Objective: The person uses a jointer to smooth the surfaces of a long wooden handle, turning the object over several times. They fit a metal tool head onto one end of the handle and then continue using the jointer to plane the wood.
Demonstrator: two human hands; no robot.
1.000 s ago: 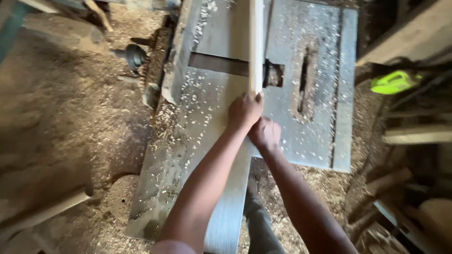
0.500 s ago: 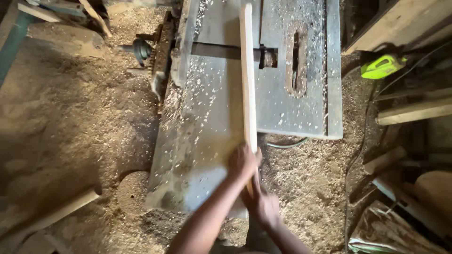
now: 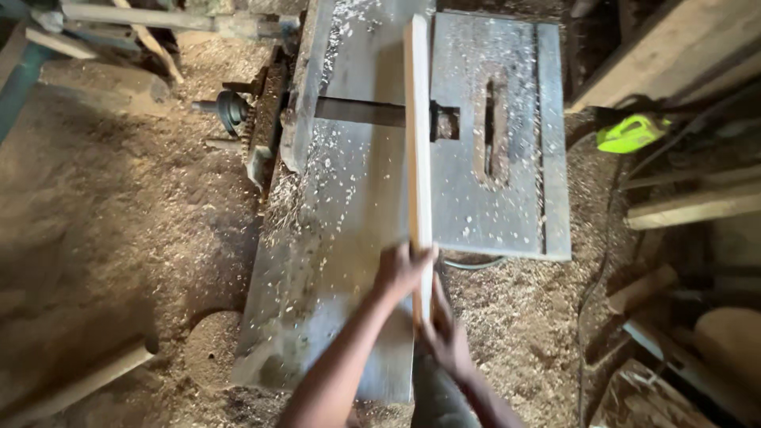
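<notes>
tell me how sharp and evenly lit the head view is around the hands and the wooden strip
Head view: the left hand and right hand are motion-smeared; the wooden strip stays fairly crisp; light falls on the metal machine table, while the right-side lumber sinks into shadow.

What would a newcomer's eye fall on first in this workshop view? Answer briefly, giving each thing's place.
A long pale wooden strip runs up the middle of a grey, chip-strewn machine table, gripped at its near end by the left hand and right hand. A bright green tool glows at the right.
</notes>
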